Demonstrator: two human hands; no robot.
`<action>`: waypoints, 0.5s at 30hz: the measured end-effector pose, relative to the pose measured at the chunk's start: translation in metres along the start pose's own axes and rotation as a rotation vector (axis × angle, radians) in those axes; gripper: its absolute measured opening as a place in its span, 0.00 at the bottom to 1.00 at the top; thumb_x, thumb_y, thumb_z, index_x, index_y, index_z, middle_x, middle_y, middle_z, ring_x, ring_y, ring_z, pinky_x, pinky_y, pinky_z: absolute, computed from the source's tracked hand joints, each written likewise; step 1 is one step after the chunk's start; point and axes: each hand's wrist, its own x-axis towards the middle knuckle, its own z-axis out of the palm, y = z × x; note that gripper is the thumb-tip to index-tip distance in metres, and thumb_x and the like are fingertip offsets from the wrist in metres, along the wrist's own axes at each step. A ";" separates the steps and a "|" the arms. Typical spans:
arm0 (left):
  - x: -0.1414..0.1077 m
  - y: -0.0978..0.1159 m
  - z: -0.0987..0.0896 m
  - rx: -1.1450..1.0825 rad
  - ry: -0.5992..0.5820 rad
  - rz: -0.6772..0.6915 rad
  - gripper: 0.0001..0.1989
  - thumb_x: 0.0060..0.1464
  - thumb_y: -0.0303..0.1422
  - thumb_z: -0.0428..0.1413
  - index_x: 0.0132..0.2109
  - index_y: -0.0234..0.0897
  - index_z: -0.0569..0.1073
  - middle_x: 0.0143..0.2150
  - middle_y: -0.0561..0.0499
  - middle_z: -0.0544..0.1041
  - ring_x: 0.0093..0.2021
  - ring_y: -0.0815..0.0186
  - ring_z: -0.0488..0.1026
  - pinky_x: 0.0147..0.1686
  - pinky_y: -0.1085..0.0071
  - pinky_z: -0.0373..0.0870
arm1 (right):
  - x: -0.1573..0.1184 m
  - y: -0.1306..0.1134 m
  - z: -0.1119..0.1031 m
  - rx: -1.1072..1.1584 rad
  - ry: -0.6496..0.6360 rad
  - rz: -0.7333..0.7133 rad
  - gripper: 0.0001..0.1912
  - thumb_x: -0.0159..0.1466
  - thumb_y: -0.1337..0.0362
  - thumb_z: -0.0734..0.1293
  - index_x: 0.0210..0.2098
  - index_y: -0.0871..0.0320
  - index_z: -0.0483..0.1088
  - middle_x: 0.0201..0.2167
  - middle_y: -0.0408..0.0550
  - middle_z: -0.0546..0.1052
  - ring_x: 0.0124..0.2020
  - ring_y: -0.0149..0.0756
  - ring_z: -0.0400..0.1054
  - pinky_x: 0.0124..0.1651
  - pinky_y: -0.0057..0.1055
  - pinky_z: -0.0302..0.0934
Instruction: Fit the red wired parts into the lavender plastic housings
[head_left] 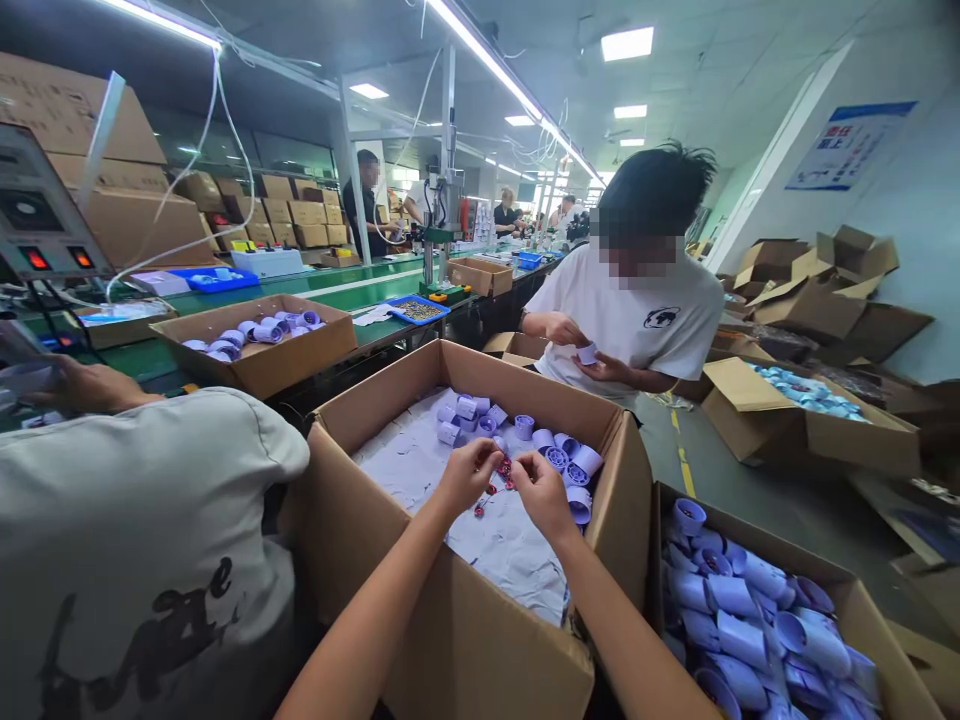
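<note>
My left hand and my right hand are close together over an open cardboard box. Both are closed, fingertips pinched on a small tangle of red parts on thin wires. A few red pieces dangle below; their exact kind is too small to tell. Beneath lies a crumpled white sheet inside the box. Behind my hands, several short lavender plastic cylinders are grouped along the box's far side. More of them, some showing spoked ends, lie toward the right wall.
At right, a carton holds many lavender cylinders. Another shallow carton of them sits on the green bench. A co-worker opposite handles a cylinder; another person's sleeve is close at left. Opened cartons stand behind.
</note>
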 end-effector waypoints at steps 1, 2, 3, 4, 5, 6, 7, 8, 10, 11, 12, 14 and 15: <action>0.000 0.001 0.000 -0.022 0.036 -0.016 0.14 0.52 0.41 0.50 0.32 0.32 0.66 0.25 0.51 0.67 0.22 0.73 0.62 0.21 0.77 0.61 | 0.000 0.000 0.000 -0.006 0.002 0.001 0.18 0.52 0.51 0.61 0.27 0.62 0.65 0.21 0.46 0.67 0.24 0.30 0.58 0.29 0.28 0.54; 0.000 0.001 0.000 -0.047 0.067 -0.028 0.14 0.51 0.41 0.50 0.31 0.32 0.66 0.24 0.51 0.66 0.22 0.73 0.62 0.22 0.77 0.62 | 0.000 0.000 0.000 -0.011 -0.001 0.003 0.17 0.52 0.52 0.61 0.27 0.62 0.65 0.21 0.46 0.67 0.24 0.30 0.58 0.28 0.28 0.53; 0.001 0.000 0.000 -0.074 0.092 -0.041 0.14 0.51 0.42 0.50 0.31 0.32 0.65 0.24 0.52 0.66 0.22 0.73 0.62 0.23 0.76 0.63 | -0.001 0.000 0.000 -0.019 -0.004 0.006 0.17 0.52 0.52 0.60 0.26 0.62 0.65 0.21 0.46 0.66 0.24 0.30 0.58 0.28 0.28 0.53; 0.002 -0.001 -0.001 -0.097 0.116 -0.054 0.15 0.51 0.43 0.50 0.32 0.33 0.65 0.23 0.52 0.65 0.22 0.73 0.63 0.23 0.76 0.63 | -0.001 0.000 -0.001 -0.026 -0.010 0.011 0.16 0.51 0.53 0.60 0.25 0.62 0.64 0.20 0.45 0.66 0.24 0.30 0.57 0.28 0.28 0.52; 0.002 -0.002 -0.002 -0.115 0.142 -0.070 0.15 0.51 0.43 0.50 0.32 0.33 0.65 0.22 0.52 0.65 0.21 0.72 0.63 0.23 0.75 0.64 | -0.002 0.000 -0.001 -0.032 -0.017 0.013 0.16 0.51 0.53 0.60 0.25 0.62 0.64 0.20 0.45 0.65 0.24 0.30 0.57 0.28 0.28 0.52; 0.004 -0.004 -0.003 -0.133 0.172 -0.089 0.16 0.50 0.44 0.50 0.33 0.33 0.64 0.22 0.52 0.66 0.21 0.71 0.64 0.23 0.75 0.63 | -0.002 0.000 -0.001 -0.034 -0.028 0.015 0.16 0.51 0.53 0.60 0.25 0.62 0.64 0.20 0.45 0.65 0.24 0.30 0.56 0.28 0.28 0.52; 0.005 -0.005 -0.005 -0.157 0.205 -0.114 0.17 0.50 0.45 0.51 0.33 0.33 0.64 0.21 0.52 0.66 0.21 0.71 0.65 0.22 0.75 0.63 | -0.003 -0.001 -0.002 -0.033 -0.041 0.016 0.16 0.51 0.53 0.60 0.24 0.61 0.64 0.20 0.45 0.65 0.24 0.30 0.56 0.28 0.28 0.51; 0.006 -0.006 -0.007 -0.190 0.242 -0.152 0.17 0.49 0.45 0.52 0.33 0.33 0.63 0.21 0.53 0.66 0.21 0.70 0.65 0.22 0.74 0.63 | -0.003 -0.002 -0.002 -0.028 -0.058 0.018 0.16 0.51 0.53 0.60 0.24 0.61 0.65 0.20 0.45 0.64 0.24 0.30 0.56 0.28 0.28 0.51; 0.010 -0.005 -0.012 -0.279 0.336 -0.266 0.16 0.50 0.43 0.52 0.34 0.33 0.62 0.21 0.54 0.65 0.20 0.70 0.66 0.22 0.74 0.65 | -0.004 -0.005 -0.003 0.005 -0.095 0.039 0.15 0.50 0.53 0.60 0.24 0.62 0.64 0.21 0.45 0.64 0.24 0.29 0.55 0.28 0.28 0.50; 0.011 -0.004 -0.014 -0.325 0.389 -0.329 0.14 0.51 0.41 0.52 0.35 0.33 0.61 0.22 0.55 0.65 0.20 0.71 0.66 0.23 0.74 0.66 | -0.004 -0.007 -0.004 0.038 -0.108 0.061 0.15 0.49 0.53 0.61 0.24 0.62 0.64 0.21 0.45 0.64 0.24 0.29 0.55 0.28 0.28 0.50; 0.013 -0.003 -0.016 -0.361 0.442 -0.388 0.11 0.53 0.37 0.51 0.35 0.33 0.61 0.23 0.55 0.65 0.21 0.72 0.66 0.23 0.74 0.67 | -0.004 -0.009 -0.005 0.085 -0.109 0.092 0.15 0.47 0.53 0.61 0.23 0.61 0.64 0.20 0.44 0.63 0.24 0.28 0.54 0.27 0.28 0.49; 0.016 0.001 -0.019 -0.400 0.518 -0.469 0.06 0.56 0.31 0.49 0.34 0.32 0.60 0.27 0.55 0.64 0.22 0.74 0.66 0.24 0.74 0.68 | -0.003 -0.014 -0.008 0.214 -0.082 0.167 0.16 0.44 0.54 0.63 0.23 0.61 0.62 0.18 0.42 0.62 0.22 0.27 0.52 0.26 0.27 0.48; 0.017 0.003 -0.019 -0.403 0.535 -0.487 0.05 0.57 0.29 0.48 0.34 0.32 0.60 0.28 0.55 0.63 0.23 0.74 0.66 0.23 0.75 0.69 | -0.002 -0.016 -0.010 0.285 -0.059 0.202 0.16 0.43 0.54 0.64 0.22 0.61 0.62 0.17 0.41 0.61 0.21 0.26 0.52 0.25 0.27 0.47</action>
